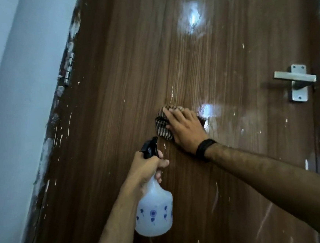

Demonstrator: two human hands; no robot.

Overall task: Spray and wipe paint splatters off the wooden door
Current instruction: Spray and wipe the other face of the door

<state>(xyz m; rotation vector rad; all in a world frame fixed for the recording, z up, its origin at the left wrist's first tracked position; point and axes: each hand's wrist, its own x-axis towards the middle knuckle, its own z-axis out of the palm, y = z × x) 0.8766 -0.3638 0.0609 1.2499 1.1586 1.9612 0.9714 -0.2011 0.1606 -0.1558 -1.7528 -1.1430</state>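
At mid-height on the wooden door (132, 75), just left of a wet glare patch: striped cloth (162, 124) bunched and pressed flat to the panel under the right hand (184, 128), fingers spread over it, palm down, no closed grip, just pressure. Below and left of that, left hand (149, 165) wrapped tight round the neck of the spray bottle (153, 208), 1 finger seemingly near the trigger, black nozzle (149, 147) aimed up toward the cloth and close to it. White paint splatters (215, 196) scattered across the panel, heaviest along the hinge edge and lower right; plenty left, so task judged far from finished. Risks: cloth only pinned, not gripped, so likely to slip out or bunch further on a fast stroke over wet laminate; spraying now would probably hit the cloth or right hand rather than the door; smearing softened paint into the grain instead of lifting it; runoff toward the metal handle (295, 82) at the right. Hard to tell: liquid level inside the translucent bottle, trigger itself hidden by fingers, cloth's right part covered by the hand, whether the pale haze near the glare is residue or reflection. Cut off: door's top and bottom, right forearm at frame edge. Hinge (69, 71) crusted and blurred, 1 visible. Dark band on right wrist (205, 149).
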